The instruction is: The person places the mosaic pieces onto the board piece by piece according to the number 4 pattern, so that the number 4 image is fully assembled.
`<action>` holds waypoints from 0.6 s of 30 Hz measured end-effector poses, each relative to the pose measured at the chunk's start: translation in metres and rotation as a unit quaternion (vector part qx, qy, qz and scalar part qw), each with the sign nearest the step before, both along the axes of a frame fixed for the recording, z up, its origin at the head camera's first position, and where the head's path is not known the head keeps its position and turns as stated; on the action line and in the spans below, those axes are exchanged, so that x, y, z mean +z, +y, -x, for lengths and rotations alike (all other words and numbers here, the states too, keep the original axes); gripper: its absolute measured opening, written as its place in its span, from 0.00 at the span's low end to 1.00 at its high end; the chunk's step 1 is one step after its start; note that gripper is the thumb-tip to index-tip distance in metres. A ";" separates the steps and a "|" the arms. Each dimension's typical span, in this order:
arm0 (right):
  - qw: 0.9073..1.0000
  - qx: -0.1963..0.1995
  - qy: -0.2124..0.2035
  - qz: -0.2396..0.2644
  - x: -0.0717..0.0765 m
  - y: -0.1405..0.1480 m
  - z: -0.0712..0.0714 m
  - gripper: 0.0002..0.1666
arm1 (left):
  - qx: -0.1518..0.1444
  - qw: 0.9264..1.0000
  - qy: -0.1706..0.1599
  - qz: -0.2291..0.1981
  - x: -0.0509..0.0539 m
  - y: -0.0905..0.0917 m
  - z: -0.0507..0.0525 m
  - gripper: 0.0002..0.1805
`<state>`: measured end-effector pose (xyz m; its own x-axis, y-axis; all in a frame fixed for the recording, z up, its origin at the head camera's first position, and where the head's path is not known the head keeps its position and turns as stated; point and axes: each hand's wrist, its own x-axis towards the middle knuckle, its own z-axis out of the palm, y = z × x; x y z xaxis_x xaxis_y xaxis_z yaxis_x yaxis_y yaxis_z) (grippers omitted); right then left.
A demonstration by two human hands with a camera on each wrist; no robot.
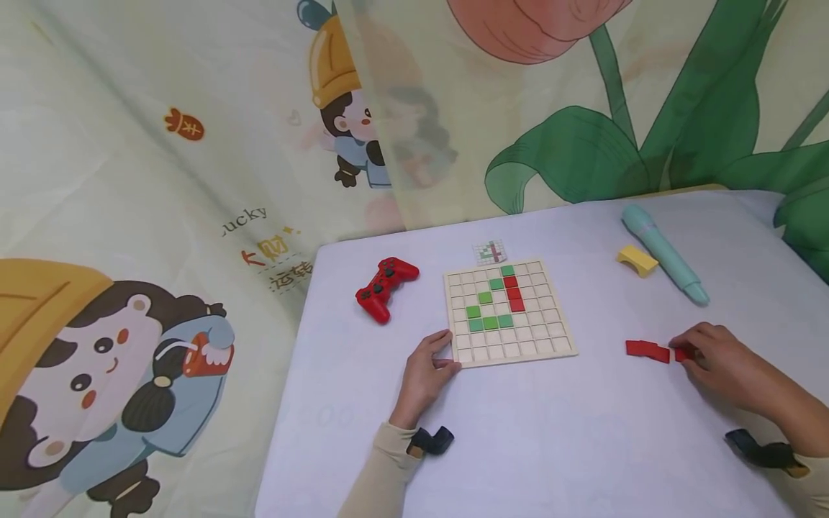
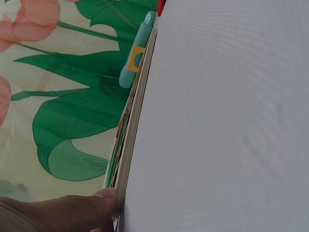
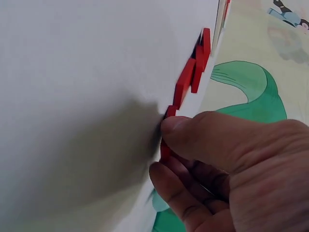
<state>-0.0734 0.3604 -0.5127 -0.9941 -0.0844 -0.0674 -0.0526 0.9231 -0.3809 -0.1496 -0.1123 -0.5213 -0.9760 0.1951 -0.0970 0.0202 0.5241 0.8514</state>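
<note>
A square wooden grid board [image 1: 537,342] lies on the white table, with green tiles [image 1: 490,323] in a stepped outline and red tiles [image 1: 515,299] in a column in its cells. My left hand [image 1: 424,375] holds the board by its near left corner; in the left wrist view the thumb [image 2: 104,199] presses against its edge. Out to the right, my right hand [image 1: 722,363] has thumb and fingers on a red tile [image 3: 165,151], partly hidden by them. Beside it, more red tiles [image 1: 648,350] form a short row on the tabletop.
A small printed pattern card [image 1: 489,252] lies behind the board. To the left is a red game controller [image 1: 383,289]. At the back right are a yellow arch block [image 1: 637,260] and a teal microphone-shaped object [image 1: 667,252]. Patterned cloth [image 1: 414,115] hangs behind the table.
</note>
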 end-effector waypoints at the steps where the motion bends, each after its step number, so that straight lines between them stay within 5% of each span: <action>1: 1.000 -0.002 0.000 -0.003 0.001 0.000 0.000 0.26 | 0.001 1.000 0.001 0.000 0.000 0.000 0.000 0.34; 9: 0.999 -0.026 0.034 0.016 0.007 -0.007 0.006 0.31 | 0.001 1.000 -0.001 0.004 -0.001 0.001 -0.001 0.35; 18: 0.994 0.041 0.075 0.072 0.036 -0.053 0.040 0.31 | 0.006 1.000 0.001 0.000 0.000 0.001 0.000 0.35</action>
<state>-0.1133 0.3075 -0.4766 -0.9814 -0.1643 0.0995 -0.1921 0.8497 -0.4911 -0.1500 -0.1114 -0.5217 -0.9786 0.1826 -0.0947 0.0154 0.5245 0.8513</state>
